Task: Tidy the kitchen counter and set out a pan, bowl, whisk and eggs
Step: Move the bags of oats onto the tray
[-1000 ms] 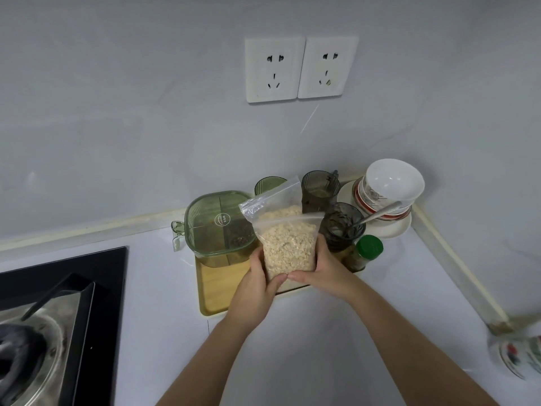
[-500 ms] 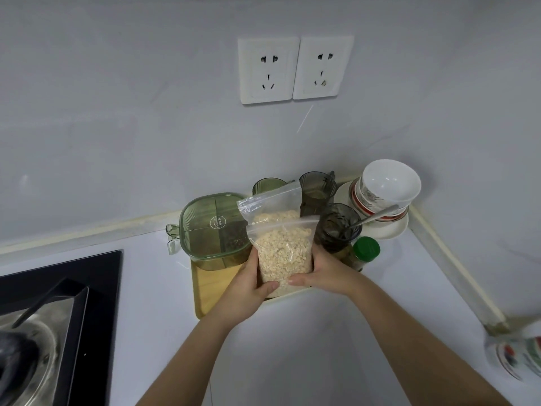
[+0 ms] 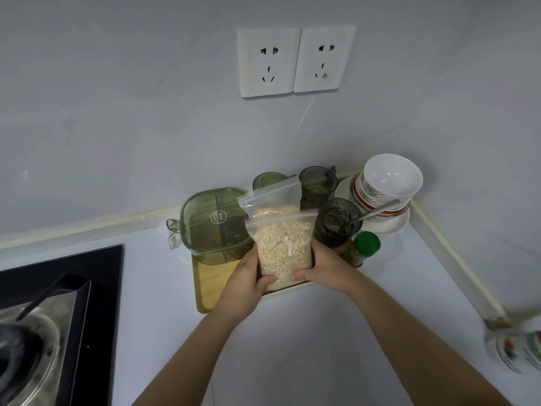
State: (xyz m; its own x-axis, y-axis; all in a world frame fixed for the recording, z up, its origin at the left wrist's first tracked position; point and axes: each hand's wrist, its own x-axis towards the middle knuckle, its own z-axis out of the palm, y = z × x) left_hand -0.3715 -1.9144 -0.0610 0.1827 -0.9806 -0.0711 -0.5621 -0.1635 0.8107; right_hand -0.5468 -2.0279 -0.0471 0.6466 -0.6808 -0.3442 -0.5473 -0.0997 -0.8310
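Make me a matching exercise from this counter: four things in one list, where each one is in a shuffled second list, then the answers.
Things
1. bag of oats
2. spoon
3. white bowl
4. green-lidded box

Places
A. on top of the stack of bowls in the corner
B. held between the left hand and the right hand
C. on the wooden tray, left of the bag
D. standing in the dark cup

Pairs: 1-B, 2-D, 3-A, 4-C
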